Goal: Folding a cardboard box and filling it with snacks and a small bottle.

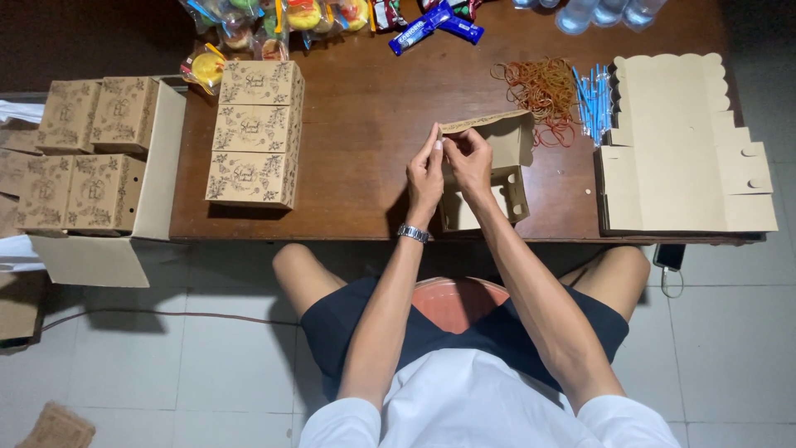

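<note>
A half-folded brown cardboard box (506,158) stands near the front edge of the dark wooden table (365,108), its lid flap raised. My left hand (425,174) and my right hand (469,162) meet at the box's left side, both pinching the same flap edge. A metal watch sits on my left wrist. To the left, three finished printed boxes (253,133) lie in a row.
A large carton (91,158) with several printed boxes sits at the left. A stack of flat box blanks (680,149) lies at the right. Rubber bands (543,87), blue straws (590,104), wrapped snacks (431,23) and water cups (605,12) line the far side.
</note>
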